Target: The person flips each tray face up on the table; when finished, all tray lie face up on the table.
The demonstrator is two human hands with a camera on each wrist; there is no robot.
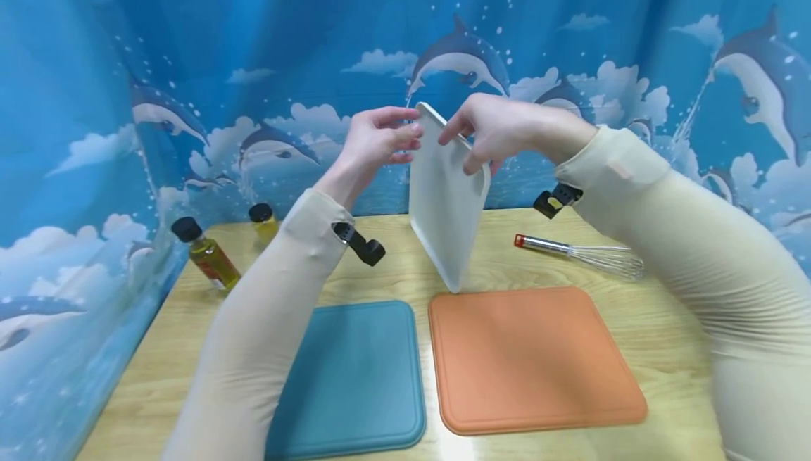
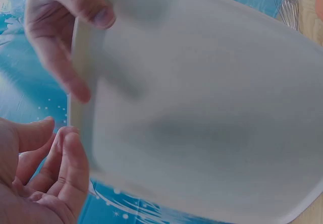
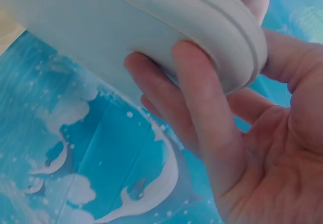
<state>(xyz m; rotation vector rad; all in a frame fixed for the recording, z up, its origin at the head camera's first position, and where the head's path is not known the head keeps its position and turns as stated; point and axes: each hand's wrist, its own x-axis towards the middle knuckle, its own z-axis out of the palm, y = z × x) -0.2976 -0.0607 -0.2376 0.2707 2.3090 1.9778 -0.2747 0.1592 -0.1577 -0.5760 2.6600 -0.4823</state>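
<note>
A white rectangular tray with rounded corners and a low rim stands tilted on edge above the back of the table. My right hand grips its upper edge, thumb on one face and fingers on the other, as the right wrist view shows with the hand around the rim. My left hand is at the tray's other upper corner, fingers loosely bent. In the left wrist view the left hand has its fingertips by the rim, thumb apart; whether they touch it I cannot tell.
A teal rectangular board and an orange one lie side by side at the front. A whisk lies at right. Two black-capped bottles, one larger and one smaller, stand at left. A dolphin-print curtain hangs behind.
</note>
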